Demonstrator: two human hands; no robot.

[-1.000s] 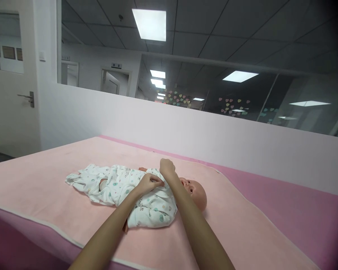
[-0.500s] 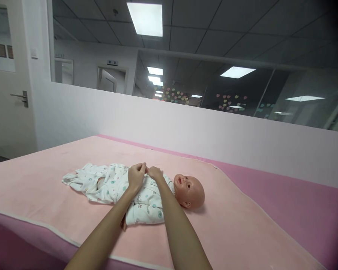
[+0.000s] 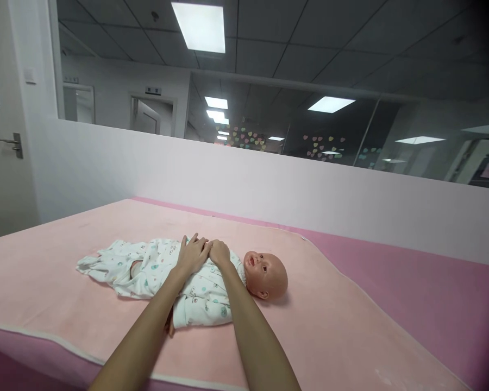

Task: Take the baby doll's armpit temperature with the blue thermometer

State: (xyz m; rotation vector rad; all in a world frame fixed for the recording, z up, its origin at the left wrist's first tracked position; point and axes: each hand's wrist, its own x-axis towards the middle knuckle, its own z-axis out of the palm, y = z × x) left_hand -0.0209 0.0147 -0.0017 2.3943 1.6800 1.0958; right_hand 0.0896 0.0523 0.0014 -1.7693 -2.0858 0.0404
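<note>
A baby doll (image 3: 267, 276) lies on its back, its head to the right, dressed in a white printed baby outfit (image 3: 206, 298). My left hand (image 3: 193, 254) rests over the far side of the doll's torso, fingers spread and stretched out. Touching or nearly touching it, my right hand (image 3: 220, 253) is curled closed at the doll's upper chest. What its fingers hold is hidden behind the hand. The doll's near hand (image 3: 170, 326) pokes out of its sleeve beside my left forearm. The outfit's legs (image 3: 106, 266) trail flat to the left, with an opening partway along.
A peach-pink sheet (image 3: 330, 326) with a pale edge covers the padded pink surface (image 3: 440, 288). Behind it rises a white wall (image 3: 269, 187) with a wide window (image 3: 309, 65). A door (image 3: 8, 179) stands at the far left.
My left hand has gone from closed fingers to spread ones, lying lower on the doll. My right hand stays curled. The view has shifted slightly to the right.
</note>
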